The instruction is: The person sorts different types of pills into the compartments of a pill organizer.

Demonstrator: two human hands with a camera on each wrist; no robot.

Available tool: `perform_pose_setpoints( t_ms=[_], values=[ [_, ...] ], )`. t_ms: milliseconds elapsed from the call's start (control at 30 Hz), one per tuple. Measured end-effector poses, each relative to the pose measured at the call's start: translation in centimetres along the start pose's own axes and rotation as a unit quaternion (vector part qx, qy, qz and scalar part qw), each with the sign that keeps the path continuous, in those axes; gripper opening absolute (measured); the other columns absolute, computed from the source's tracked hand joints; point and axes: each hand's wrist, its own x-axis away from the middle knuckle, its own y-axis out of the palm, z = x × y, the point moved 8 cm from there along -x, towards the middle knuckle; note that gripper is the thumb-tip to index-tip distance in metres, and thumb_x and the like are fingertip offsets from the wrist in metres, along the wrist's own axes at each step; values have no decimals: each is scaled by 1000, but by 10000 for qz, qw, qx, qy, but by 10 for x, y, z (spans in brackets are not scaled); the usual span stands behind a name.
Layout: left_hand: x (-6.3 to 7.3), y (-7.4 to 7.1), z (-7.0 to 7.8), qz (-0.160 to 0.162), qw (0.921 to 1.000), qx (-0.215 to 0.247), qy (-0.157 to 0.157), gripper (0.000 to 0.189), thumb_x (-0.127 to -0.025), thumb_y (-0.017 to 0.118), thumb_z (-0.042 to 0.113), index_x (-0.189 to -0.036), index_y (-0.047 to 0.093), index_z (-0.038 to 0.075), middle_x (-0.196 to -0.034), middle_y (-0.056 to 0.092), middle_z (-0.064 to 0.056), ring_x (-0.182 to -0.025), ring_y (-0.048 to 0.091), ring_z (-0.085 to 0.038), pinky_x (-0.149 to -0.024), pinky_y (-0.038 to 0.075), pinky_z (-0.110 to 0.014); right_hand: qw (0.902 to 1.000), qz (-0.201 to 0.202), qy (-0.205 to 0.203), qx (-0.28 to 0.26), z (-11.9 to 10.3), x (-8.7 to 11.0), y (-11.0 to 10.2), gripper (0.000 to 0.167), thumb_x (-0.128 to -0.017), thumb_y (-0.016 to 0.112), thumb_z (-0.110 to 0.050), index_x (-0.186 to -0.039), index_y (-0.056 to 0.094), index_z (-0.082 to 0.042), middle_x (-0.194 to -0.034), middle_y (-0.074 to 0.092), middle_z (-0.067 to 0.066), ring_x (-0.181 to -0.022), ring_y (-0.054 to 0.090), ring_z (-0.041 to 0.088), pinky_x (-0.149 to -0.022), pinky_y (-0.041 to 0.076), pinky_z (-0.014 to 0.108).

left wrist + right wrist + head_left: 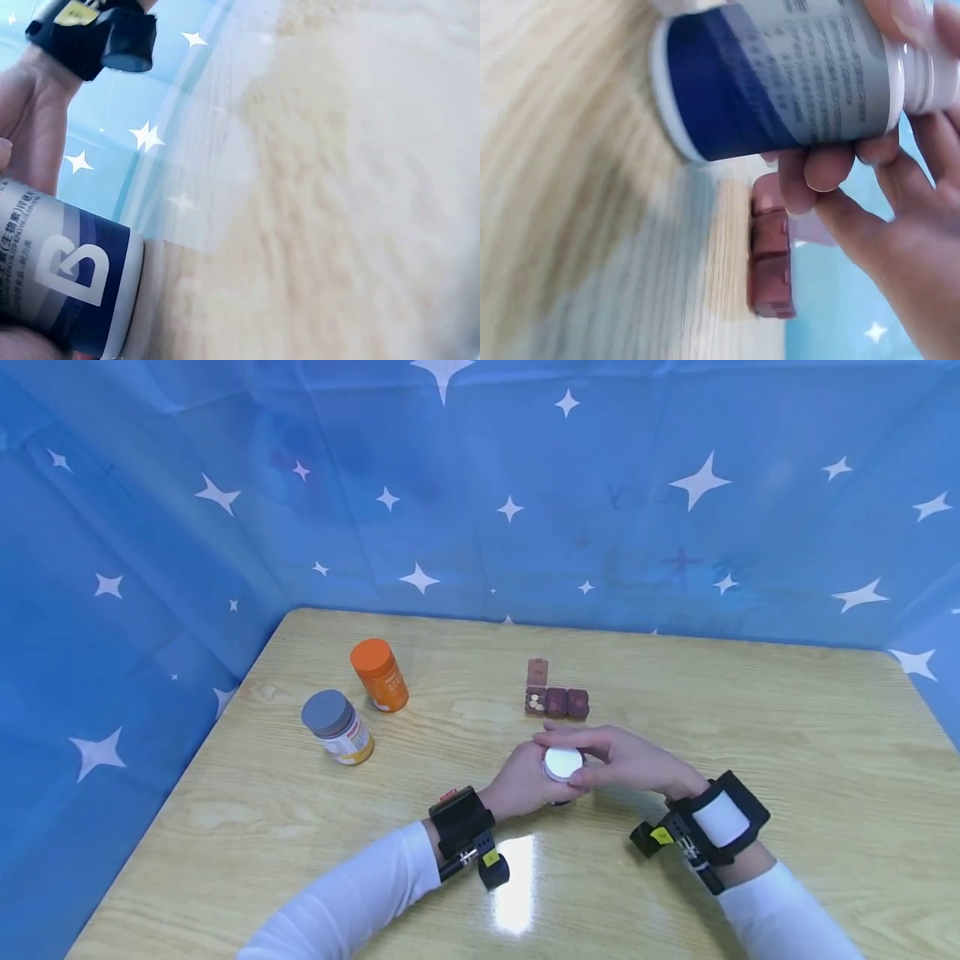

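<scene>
Both hands meet at a white pill bottle (82, 277) with a blue and grey label, near the middle of the table. My left hand (521, 787) grips the bottle's body. Seen from above, the white cap (563, 763) is on top, and my right hand (633, 758) holds it between thumb and fingers. In the right wrist view the bottle's neck and white lid lie within the right fingers, while left fingertips (829, 166) wrap its side. The bottle's base is close over the table.
Just beyond the hands lies a dark red pill organizer (557, 703), one lid raised, with several pale tablets in that compartment. To the left stand an orange bottle (382, 677) and a grey-capped bottle (339, 727). A blue star-patterned curtain (480, 485) hangs behind the wooden table (750, 718).
</scene>
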Motion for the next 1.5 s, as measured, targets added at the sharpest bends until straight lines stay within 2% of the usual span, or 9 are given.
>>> perform_pose_setpoints(
  t_ms=[67,200,333,433,667,833,1033,1200,1500],
  values=[
    [0,-1,1,21,10000,45,-20,42,-74,76,14,-111,60,5,-99,66,-9,-82,54,-5,-73,45,-17,9985,516,138,113,0,3,-3,47,-84,66,-20,-130,54,-17,-139,48,7,-132,41,18,-100,37,21],
    [0,-4,2,93,9999,-36,-27,45,-73,76,11,-115,60,6,-101,67,-8,-83,56,-5,-75,46,-16,9852,1635,294,415,-6,11,-5,43,-77,73,-22,-118,64,-13,-128,58,7,-122,52,23,-98,44,31],
    [-1,-4,2,137,9998,-122,-4,43,-74,74,9,-114,60,6,-100,67,-8,-84,56,-6,-75,47,-17,9720,2274,268,530,-12,16,-4,40,-75,76,-18,-113,67,-10,-122,63,6,-116,56,21,-98,44,39],
    [-1,-4,2,152,9997,-161,40,40,-74,73,8,-112,60,5,-99,67,-9,-83,56,-6,-74,47,-17,9691,2405,226,494,-13,17,-3,40,-75,75,-13,-113,67,-9,-121,64,7,-115,56,20,-99,43,40],
    [0,-3,3,148,9998,-97,99,44,-73,72,4,-115,60,4,-101,67,-11,-87,57,-10,-78,46,-17,9633,2644,169,425,-9,18,0,39,-75,76,-14,-112,66,-9,-123,61,9,-117,54,22,-100,42,39],
    [0,-3,5,133,9997,-159,130,50,-71,72,2,-118,59,4,-104,67,-12,-90,58,-15,-80,45,-17,9511,3044,194,480,-10,21,4,42,-73,77,-13,-112,65,-8,-123,62,9,-116,54,22,-98,44,39],
    [0,-3,7,119,9994,-233,239,50,-69,71,1,-118,59,6,-100,67,-11,-85,56,-9,-76,45,-17,9390,3379,298,563,-13,23,6,43,-72,78,-10,-113,64,-7,-118,64,7,-113,56,23,-96,47,39],
    [0,-2,5,88,9994,-246,228,48,-70,70,1,-117,59,7,-99,67,-9,-84,54,-7,-75,45,-18,9379,3401,415,533,-12,24,6,43,-72,77,-10,-113,64,-6,-118,63,10,-113,56,25,-95,46,43],
    [1,-1,5,97,9994,-298,172,50,-72,70,2,-120,57,8,-102,67,-8,-89,57,-11,-78,45,-18,9393,3359,412,558,-13,24,8,41,-74,77,-12,-113,63,-7,-117,63,10,-112,57,27,-95,46,48]
  ],
)
